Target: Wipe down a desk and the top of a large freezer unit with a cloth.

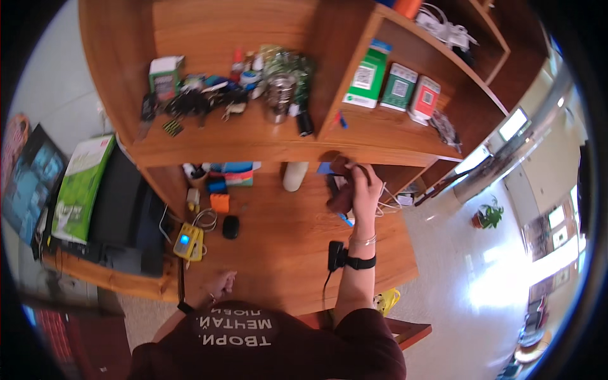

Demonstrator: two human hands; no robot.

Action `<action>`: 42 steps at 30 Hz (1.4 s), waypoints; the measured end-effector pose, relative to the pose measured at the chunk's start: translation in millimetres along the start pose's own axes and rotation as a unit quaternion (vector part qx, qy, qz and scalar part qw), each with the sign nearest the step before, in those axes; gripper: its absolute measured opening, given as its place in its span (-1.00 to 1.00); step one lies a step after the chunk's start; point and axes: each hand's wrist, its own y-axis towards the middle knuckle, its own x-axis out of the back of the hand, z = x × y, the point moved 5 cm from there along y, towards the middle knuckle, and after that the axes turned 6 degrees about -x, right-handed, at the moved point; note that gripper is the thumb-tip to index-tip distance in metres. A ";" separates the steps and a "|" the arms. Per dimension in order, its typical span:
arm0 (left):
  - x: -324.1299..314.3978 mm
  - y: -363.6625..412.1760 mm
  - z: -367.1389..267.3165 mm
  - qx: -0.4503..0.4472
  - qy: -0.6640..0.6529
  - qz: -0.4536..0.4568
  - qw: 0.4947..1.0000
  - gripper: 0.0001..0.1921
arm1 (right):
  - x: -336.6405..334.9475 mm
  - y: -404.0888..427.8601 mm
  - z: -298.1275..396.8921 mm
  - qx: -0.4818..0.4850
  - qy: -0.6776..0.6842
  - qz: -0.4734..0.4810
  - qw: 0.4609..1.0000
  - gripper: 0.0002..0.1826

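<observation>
My right hand point(366, 187) is raised over the right part of the wooden desk point(285, 237), just in front of the shelf edge. Its fingers are closed on a dark reddish-brown cloth point(343, 194) that hangs to the left of the palm. Behind the cloth, small items and white cables are partly hidden. Near the desk's front left, close to my body, my left hand point(224, 285) rests with its fingers curled; nothing shows in it. A black computer mouse point(231, 227) lies beyond it, beside a yellow device with a lit screen point(189, 241).
A white cylinder point(295, 176) stands at the desk's back under the shelf point(266, 153). An orange block point(220, 203) is at the left. The shelf holds a glass jar point(280, 97), a box point(166, 78) and code stands point(400, 88). A black printer point(121, 209) stands left.
</observation>
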 end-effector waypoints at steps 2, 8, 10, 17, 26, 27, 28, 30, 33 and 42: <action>14.8 -4.1 0.6 0.009 -0.039 0.014 0.999 -0.68 | -28.4 -29.3 -21.7 -0.164 0.549 0.070 0.816 -0.72; 28.7 -32.2 -1.0 -0.038 -0.042 -0.040 0.998 -0.66 | -29.9 -91.8 15.0 0.075 -0.097 -0.034 0.992 -0.58; 27.7 -35.5 -0.5 -0.038 -0.052 -0.041 0.997 -0.65 | -26.5 -109.5 -6.9 0.051 -0.106 0.005 0.993 -0.56; 19.8 -42.8 1.9 -0.056 -0.061 -0.060 0.995 -0.68 | 64.7 -203.7 -244.0 -0.306 -0.266 0.220 0.887 -0.59; 6.6 -62.3 -8.1 -0.065 -0.039 -0.095 0.993 -0.71 | -52.0 -251.0 -192.9 -0.028 -0.537 0.158 0.828 -0.36; 10.6 -65.9 -9.4 -0.067 -0.044 -0.106 0.991 -0.71 | -66.9 -252.0 -192.3 -0.027 -0.530 0.168 0.831 -0.36; 14.7 -71.9 -10.0 -0.072 -0.043 -0.111 0.990 -0.71 | -81.1 -253.6 -187.5 -0.048 -0.514 0.189 0.836 -0.40; 25.2 -83.6 -12.3 -0.081 -0.043 -0.123 0.988 -0.71 | -114.2 -258.3 -173.5 -0.036 -0.478 0.227 0.848 -0.54; 47.1 -99.6 -14.5 -0.089 -0.061 -0.146 0.983 -0.70 | -162.1 -290.6 -144.6 0.033 -0.430 0.319 0.844 -0.57; 100.2 -136.4 -11.3 -0.074 0.121 -0.058 0.988 -0.69 | -242.2 -378.2 -81.0 0.066 -0.373 0.398 0.836 -0.47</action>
